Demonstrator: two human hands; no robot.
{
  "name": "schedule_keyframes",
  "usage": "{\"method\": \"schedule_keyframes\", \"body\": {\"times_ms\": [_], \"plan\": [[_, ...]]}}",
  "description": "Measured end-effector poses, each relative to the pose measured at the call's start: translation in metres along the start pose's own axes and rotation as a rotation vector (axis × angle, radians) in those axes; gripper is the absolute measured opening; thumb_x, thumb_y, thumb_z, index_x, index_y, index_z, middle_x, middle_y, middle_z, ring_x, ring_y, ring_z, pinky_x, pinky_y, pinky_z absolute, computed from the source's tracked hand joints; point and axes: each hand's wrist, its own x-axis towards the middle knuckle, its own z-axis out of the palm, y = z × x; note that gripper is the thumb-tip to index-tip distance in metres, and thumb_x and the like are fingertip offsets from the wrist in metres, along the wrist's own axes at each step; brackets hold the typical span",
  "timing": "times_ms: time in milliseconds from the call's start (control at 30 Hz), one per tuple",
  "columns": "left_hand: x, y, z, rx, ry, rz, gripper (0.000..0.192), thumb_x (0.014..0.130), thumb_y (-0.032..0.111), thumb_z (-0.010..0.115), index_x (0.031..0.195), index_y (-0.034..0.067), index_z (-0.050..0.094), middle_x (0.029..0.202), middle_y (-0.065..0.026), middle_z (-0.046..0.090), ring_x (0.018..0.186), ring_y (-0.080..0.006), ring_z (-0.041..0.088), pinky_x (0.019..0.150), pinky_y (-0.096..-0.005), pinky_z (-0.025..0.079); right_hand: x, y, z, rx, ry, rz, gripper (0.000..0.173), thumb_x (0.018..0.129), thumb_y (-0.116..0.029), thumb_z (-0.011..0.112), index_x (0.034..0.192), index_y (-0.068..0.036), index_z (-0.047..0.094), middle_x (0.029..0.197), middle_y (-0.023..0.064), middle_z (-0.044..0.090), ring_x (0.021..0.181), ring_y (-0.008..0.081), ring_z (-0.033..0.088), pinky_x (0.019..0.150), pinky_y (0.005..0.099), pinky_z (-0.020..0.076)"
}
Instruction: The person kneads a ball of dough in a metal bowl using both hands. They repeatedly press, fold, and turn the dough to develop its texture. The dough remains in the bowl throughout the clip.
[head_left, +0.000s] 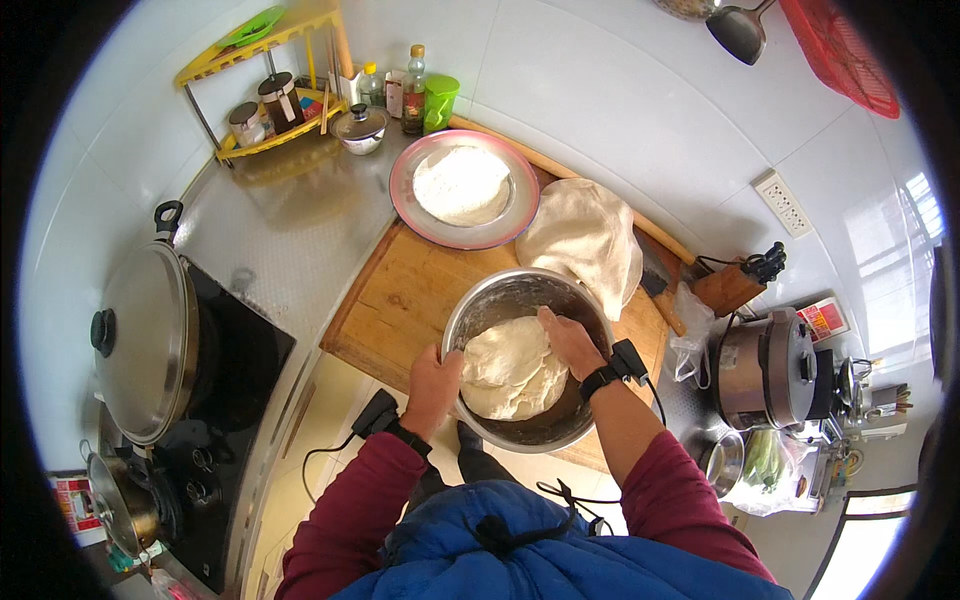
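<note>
A large lump of pale dough (514, 367) lies in a metal bowl (531, 442), which stands at the near edge of a wooden board (382, 300). My left hand (436, 386) grips the bowl's left rim, its thumb over the edge beside the dough. Inside the bowl, my right hand (571, 343) rests against the upper right side of the dough, fingers partly hidden. A beige cloth (581, 232) lies crumpled behind the bowl, and a pink-rimmed enamel basin (401, 187) holding white flour (461, 185) is at the back of the board.
To the left is a black cooktop (236, 330) with a large lidded pan (146, 345). A rolling pin (664, 236), a cleaver (652, 277) and a knife block (727, 289) are at the back right. Further right stands an electric pressure cooker (761, 371); a yellow corner rack (277, 139) is back left.
</note>
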Motion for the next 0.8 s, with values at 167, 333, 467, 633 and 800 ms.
{"method": "schedule_keyframes", "body": {"times_ms": [167, 333, 467, 633, 800], "plan": [[-0.001, -0.008, 0.011, -0.044, 0.136, 0.021, 0.022, 0.087, 0.014, 0.063, 0.072, 0.003, 0.050, 0.072, 0.0017, 0.052, 0.068, -0.0089, 0.047, 0.060, -0.0275, 0.041, -0.024, -0.027, 0.002, 0.023, -0.036, -0.028, 0.051, 0.092, -0.037, 0.061, 0.118, 0.007, 0.060, 0.110, 0.0278, 0.065, 0.107, 0.0377, 0.063, 0.095, 0.0398, 0.0467], [-0.006, 0.006, 0.018, -0.017, 0.184, 0.147, 0.032, 0.089, 0.018, 0.064, 0.069, 0.001, 0.046, 0.060, -0.0026, 0.041, 0.060, -0.0106, 0.040, 0.051, -0.0352, 0.035, -0.096, -0.059, 0.064, -0.674, 0.210, -0.463, 0.068, 0.090, -0.034, 0.057, 0.144, 0.002, 0.038, 0.143, 0.0315, 0.042, 0.129, 0.0481, 0.044, 0.108, 0.0576, 0.0342], [-0.002, 0.008, 0.005, 0.112, 0.063, 0.170, 0.023, 0.090, 0.015, 0.060, 0.076, -0.001, 0.053, 0.065, -0.0058, 0.052, 0.063, -0.0123, 0.048, 0.055, -0.0346, 0.041, -0.095, -0.061, 0.100, -0.874, 0.367, -0.563, 0.071, 0.087, -0.039, 0.060, 0.144, -0.002, 0.041, 0.144, 0.0275, 0.042, 0.127, 0.0490, 0.044, 0.107, 0.0611, 0.0316], [0.001, 0.007, -0.006, 0.091, -0.134, 0.116, 0.016, 0.085, 0.008, 0.056, 0.096, -0.003, 0.062, 0.071, -0.0042, 0.060, 0.064, -0.0120, 0.053, 0.058, -0.0327, 0.046, -0.023, -0.054, 0.076, -0.750, 0.306, -0.609, 0.063, 0.087, -0.039, 0.060, 0.137, -0.003, 0.048, 0.139, 0.0219, 0.049, 0.126, 0.0439, 0.046, 0.106, 0.0561, 0.0353], [0.000, 0.014, 0.004, 0.032, -0.058, 0.044, 0.020, 0.084, 0.015, 0.057, 0.091, -0.003, 0.063, 0.071, -0.0140, 0.063, 0.065, -0.0231, 0.060, 0.061, -0.0371, 0.048, 0.003, -0.076, 0.044, -0.605, 0.075, -0.586, 0.056, 0.092, -0.041, 0.060, 0.133, -0.004, 0.052, 0.133, 0.0215, 0.054, 0.122, 0.0403, 0.052, 0.103, 0.0479, 0.0414]]}}
